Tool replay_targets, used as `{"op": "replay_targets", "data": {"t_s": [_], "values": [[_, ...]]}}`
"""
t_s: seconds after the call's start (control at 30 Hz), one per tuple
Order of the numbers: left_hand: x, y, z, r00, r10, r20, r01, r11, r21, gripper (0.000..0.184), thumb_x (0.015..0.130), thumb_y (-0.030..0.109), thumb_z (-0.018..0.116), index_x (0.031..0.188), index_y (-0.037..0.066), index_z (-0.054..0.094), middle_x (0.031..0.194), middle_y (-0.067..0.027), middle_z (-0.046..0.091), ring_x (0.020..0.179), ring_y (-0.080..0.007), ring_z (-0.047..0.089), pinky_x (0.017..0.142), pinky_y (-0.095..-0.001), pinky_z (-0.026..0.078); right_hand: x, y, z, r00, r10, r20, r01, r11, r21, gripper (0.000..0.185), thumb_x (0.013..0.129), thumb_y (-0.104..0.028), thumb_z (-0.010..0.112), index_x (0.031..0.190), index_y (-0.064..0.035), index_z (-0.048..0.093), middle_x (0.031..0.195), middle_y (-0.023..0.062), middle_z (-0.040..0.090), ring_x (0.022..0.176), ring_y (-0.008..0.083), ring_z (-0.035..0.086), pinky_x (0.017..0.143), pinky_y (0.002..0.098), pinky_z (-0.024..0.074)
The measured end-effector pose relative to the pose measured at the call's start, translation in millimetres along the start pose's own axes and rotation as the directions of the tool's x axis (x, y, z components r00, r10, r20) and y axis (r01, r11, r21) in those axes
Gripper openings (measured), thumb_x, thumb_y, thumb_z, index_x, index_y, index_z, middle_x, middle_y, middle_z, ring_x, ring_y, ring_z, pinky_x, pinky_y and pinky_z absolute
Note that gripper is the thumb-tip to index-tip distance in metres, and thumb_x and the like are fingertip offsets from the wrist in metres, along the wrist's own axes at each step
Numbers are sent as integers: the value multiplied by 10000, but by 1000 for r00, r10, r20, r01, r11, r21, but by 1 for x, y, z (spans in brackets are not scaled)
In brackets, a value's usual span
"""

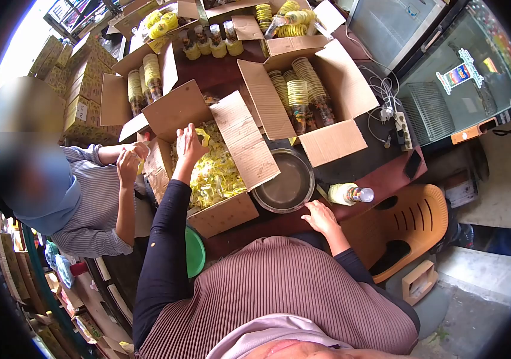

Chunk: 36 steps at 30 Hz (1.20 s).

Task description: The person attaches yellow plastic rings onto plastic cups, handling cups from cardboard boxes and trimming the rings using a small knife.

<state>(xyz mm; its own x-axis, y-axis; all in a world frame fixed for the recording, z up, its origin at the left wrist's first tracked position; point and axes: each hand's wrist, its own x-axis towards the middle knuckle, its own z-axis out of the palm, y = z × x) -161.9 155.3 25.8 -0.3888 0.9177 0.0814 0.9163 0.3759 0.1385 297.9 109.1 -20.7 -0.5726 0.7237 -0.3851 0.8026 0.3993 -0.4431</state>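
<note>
My left hand (189, 147) is over an open cardboard box (224, 216) filled with small yellow-and-clear packets (216, 176). Its fingers are curled, and a yellow packet (204, 137) shows at them. Near the table's front edge, my right hand (322, 219) lies with fingers loosely stretched and nothing in it. Just beyond that hand is a round metal pan (283, 179). A clear-topped bottle with yellow contents (350, 194) lies on its side to the right of the pan.
Open boxes (333, 90) of stacked yellow-rimmed containers stand beyond. At left, a co-worker's hands (128, 164) hold something small. A green basin (194, 251), an orange chair (414, 224), a power strip (403, 131) and a phone (412, 164) are nearby.
</note>
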Motion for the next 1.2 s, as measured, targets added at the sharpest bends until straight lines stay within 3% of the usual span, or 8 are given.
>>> {"op": "replay_targets", "data": {"t_s": [0.23, 0.4, 0.8, 0.9, 0.97, 1.03, 1.1, 1.2], "values": [[-28, -12, -1, 972, 121, -201, -137, 988, -67, 676, 535, 216, 834, 1077, -2, 494, 1109, -192, 493, 1021, -356, 465, 890, -432, 412, 1, 3, 0, 1000, -7, 29, 7, 1000, 15, 434, 839, -287, 649, 1185, -43, 556, 1133, 173, 556, 1089, 344, 550, 896, 469, 457], [-33, -17, 7, 991, 59, -120, -66, 996, -52, 668, 646, 294, 816, 1197, 20, 556, 1186, -160, 466, 1094, -336, 450, 938, -437, 394, 2, 8, 8, 998, -62, 21, 62, 998, 5, 430, 840, -286, 641, 1180, -37, 553, 1124, 180, 560, 1067, 347, 562, 866, 472, 471], [139, 40, 22, 942, 249, -227, -283, 950, -131, 284, 769, 35, 594, 1052, 7, 593, 1057, -162, 564, 1008, -341, 538, 876, -401, 467, -3, 15, 9, 996, -87, 17, 80, 966, 247, 355, 829, -220, 658, 1126, -37, 593, 1055, 148, 591, 1005, 344, 582, 840, 427, 486], [179, 39, 53, 982, 185, -32, -181, 979, 89, 244, 735, 45, 625, 977, 34, 601, 1013, -137, 566, 984, -294, 561, 831, -353, 503, -6, 22, 13, 997, -62, 38, 47, 950, 310, 326, 840, -226, 641, 1109, -47, 596, 1065, 138, 593, 1015, 343, 577, 840, 439, 483], [197, 32, 72, 952, 250, 178, -300, 885, 357, 185, 726, 82, 644, 906, 87, 604, 970, -94, 562, 926, -255, 585, 727, -337, 537, -7, 24, 13, 997, -41, 65, 15, 935, 353, 322, 838, -229, 644, 1103, -51, 599, 1065, 141, 596, 1015, 346, 579, 847, 438, 483], [213, -9, 145, 969, 235, 82, -244, 831, 501, 204, 758, 238, 630, 937, 140, 633, 953, -47, 554, 826, -225, 590, 592, -391, 523, -7, 24, 11, 995, -22, 98, -17, 925, 378, 316, 841, -231, 642, 1099, -52, 601, 1066, 143, 599, 1010, 347, 582, 856, 432, 482], [222, -16, 153, 954, 101, 281, -240, 818, 522, 299, 763, 309, 618, 1013, 149, 647, 996, -52, 576, 836, -226, 596, 619, -418, 516, -5, 23, 9, 990, 13, 140, -68, 916, 395, 310, 847, -232, 639, 1096, -51, 604, 1068, 144, 599, 1004, 349, 584, 855, 429, 481], [221, -27, 171, 959, 132, 250, -264, 737, 622, 357, 770, 340, 612, 1073, 155, 650, 1064, -72, 598, 880, -232, 614, 671, -415, 516, -5, 26, 10, 980, 86, 181, -155, 898, 412, 310, 849, -230, 637, 1096, -46, 607, 1072, 145, 599, 1007, 350, 582, 854, 426, 476]]}}
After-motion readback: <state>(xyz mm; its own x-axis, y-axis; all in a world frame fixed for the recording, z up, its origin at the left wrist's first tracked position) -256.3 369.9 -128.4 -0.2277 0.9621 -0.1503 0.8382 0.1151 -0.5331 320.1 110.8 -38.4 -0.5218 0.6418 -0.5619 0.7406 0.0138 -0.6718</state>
